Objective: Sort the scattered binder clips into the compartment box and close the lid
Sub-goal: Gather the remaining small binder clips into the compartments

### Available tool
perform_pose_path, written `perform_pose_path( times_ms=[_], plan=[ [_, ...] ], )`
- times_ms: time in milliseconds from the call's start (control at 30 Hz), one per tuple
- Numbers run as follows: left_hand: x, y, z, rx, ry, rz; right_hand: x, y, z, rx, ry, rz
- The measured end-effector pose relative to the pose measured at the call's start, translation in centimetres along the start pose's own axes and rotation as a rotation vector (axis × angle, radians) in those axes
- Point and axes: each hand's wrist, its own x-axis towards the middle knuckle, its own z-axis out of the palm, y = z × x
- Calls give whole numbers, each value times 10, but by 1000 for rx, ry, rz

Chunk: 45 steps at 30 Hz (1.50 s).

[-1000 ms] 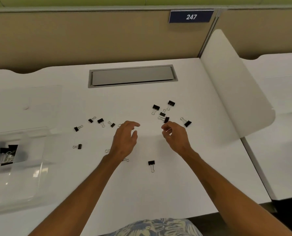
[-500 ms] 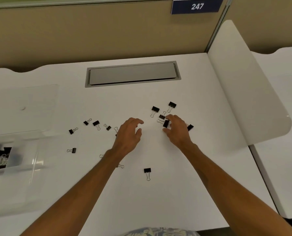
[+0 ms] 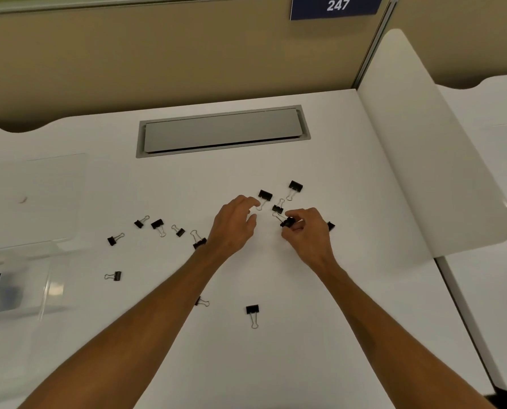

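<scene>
Several black binder clips lie scattered on the white desk (image 3: pixel 276 364). My right hand (image 3: pixel 308 234) pinches one black clip (image 3: pixel 287 222) between thumb and fingers. My left hand (image 3: pixel 234 225) hovers just left of it, fingers relaxed, fingertips next to another clip (image 3: pixel 264 196). More clips lie beyond the hands (image 3: pixel 295 186), to the left (image 3: pixel 157 224) and nearer me (image 3: pixel 252 309). One clip (image 3: pixel 330 225) is half hidden behind my right hand. The clear compartment box (image 3: pixel 16 290) sits at the left edge with its lid open and a few dark clips inside.
A grey cable hatch (image 3: pixel 222 131) is set into the desk at the back. A white curved divider panel (image 3: pixel 435 160) stands along the right side. A beige partition wall with a "247" sign (image 3: pixel 336 5) closes the back.
My right hand moved forward onto a clip in the right cluster and now pinches it. My left hand slid forward toward the same cluster.
</scene>
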Motion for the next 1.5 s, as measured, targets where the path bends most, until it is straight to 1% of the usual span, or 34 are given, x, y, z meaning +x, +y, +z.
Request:
perform_pose_path(
  times_ms=[167,333,500,633,733,833,900,1100,1200,1300,1500],
  plan=[
    [28,4,7,66,0,18,1,-5,-6,225,32,107],
    [53,8,18,87,-25,-14,3,0,-6,344,101,166],
    [67,15,30,275,-21,-79,3,4,-6,370,110,181],
    [74,19,36,352,2,-114,2,6,-8,377,123,180],
    [75,18,34,327,3,-112,2,7,-10,386,120,188],
    [70,17,26,229,3,-146,1,4,-11,388,102,184],
    [63,18,16,102,38,-195,-2,-1,-12,426,83,186],
    [14,10,-20,-410,206,-433,-13,-20,-5,488,24,157],
    [-19,2,-40,-652,198,-584,-21,-32,4,520,-14,149],
    [-50,-8,-61,-873,209,-627,-32,-45,17,553,-65,140],
    [-99,-31,-99,-1011,364,-653,-58,-75,52,532,-196,107]
  ],
)
